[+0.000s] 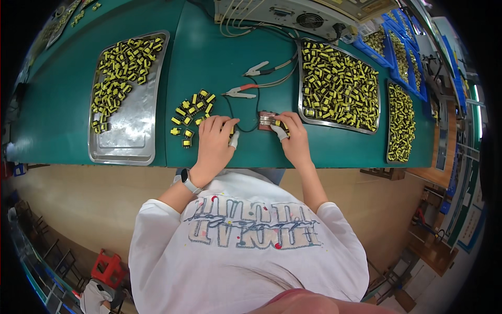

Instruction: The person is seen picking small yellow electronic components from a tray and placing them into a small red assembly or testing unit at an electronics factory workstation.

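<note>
My right hand [294, 137] pinches a small yellow-and-black transformer [283, 124] between thumb and fingers. It sits at the right side of a small reddish-brown test fixture [267, 120] with metal strips on top. To the left, my left hand [215, 140] is closed, with a bit of yellow and black showing between thumb and forefinger, likely another such transformer [231, 130]. Both thumbs wear white finger covers. Just beyond my left hand lies a loose group of the same yellow transformers [193, 107] on the green table [204, 57].
A metal tray [125, 149] at left is partly filled with transformers; a full tray [300, 94] and a narrower one [400, 123] stand at right. Alligator clips [241, 90] with cables lie ahead. A bench instrument [282, 18] and blue bins [374, 49] stand farther back.
</note>
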A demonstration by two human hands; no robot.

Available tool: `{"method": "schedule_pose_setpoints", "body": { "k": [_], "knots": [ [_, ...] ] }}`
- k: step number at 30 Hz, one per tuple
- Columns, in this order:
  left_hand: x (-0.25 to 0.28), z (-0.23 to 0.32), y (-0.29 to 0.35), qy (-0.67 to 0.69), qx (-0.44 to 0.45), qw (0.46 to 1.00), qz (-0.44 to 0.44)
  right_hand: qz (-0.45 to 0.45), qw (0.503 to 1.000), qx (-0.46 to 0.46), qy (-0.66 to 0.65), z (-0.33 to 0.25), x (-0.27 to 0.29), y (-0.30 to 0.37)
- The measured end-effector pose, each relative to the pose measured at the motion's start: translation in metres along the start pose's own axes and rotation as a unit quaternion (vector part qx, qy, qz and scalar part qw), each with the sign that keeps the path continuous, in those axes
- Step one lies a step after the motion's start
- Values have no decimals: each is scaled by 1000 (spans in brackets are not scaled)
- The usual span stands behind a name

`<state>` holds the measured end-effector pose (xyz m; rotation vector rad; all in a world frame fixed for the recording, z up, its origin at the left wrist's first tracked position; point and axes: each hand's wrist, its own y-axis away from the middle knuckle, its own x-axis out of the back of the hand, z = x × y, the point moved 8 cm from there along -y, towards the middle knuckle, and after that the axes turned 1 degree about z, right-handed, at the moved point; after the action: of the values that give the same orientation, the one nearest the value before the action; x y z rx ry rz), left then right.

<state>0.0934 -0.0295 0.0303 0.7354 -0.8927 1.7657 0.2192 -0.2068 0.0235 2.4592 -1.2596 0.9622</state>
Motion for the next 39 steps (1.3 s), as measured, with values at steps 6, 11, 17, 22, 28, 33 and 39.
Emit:
{"method": "schedule_pose_setpoints", "body": {
  "k": [6, 11, 17, 22, 28, 33, 39],
  "knots": [
    [11, 6, -7, 111, -8, 993, 44, -89, 902, -195, -376, 14, -27, 13],
    [18, 24, -10, 284, 19, 958, 25, -153, 764, -237, -581, -5, -62, 23],
    [17, 25, -8, 351, 23, 936, -28, -196, 703, -239, -641, -9, -73, 27],
    [31, 14, 13, 195, -39, 978, -66, 41, 992, 50, -112, -10, -7, 2],
    [17, -13, 34, 50, 20, 997, -49, 16, 994, -18, -103, 9, 4, -3],
    [3, -9, 31, 19, -8, 999, -33, -29, 991, -32, -128, 11, 1, -3],
    [-4, -5, 25, 2, -55, 998, -14, 11, 1000, 24, -15, 12, 30, -18]
  ]
}}
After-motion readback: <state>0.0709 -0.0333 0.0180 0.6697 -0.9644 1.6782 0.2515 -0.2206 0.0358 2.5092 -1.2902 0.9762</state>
